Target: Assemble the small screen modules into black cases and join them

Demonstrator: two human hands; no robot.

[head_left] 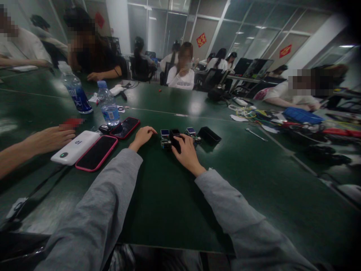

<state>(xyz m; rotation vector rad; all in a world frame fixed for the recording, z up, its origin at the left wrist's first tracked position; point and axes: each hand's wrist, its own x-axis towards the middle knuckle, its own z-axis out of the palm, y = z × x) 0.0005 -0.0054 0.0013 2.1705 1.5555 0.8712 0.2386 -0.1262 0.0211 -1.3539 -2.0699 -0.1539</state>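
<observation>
On the green table, my right hand (186,153) has its thumb and fingers around a small black box-shaped device (175,135). The fingers partly cover it. Close on its left stands a small circuit board with a screen (165,136); a second small screen (191,130) on a board shows just beyond my fingers. A black open case (209,134) lies to the right of these. My left hand (142,137) rests on the table left of the boards, index finger stretched out and the others slightly bent, holding nothing.
Left of me are a white power bank (76,146), a pink-rimmed phone (97,152), another phone (125,127) and two bottles, one a water bottle (108,103). Another person's hand (53,139) reaches in there. Tangled cables (254,113) and a metal tool (256,134) lie right.
</observation>
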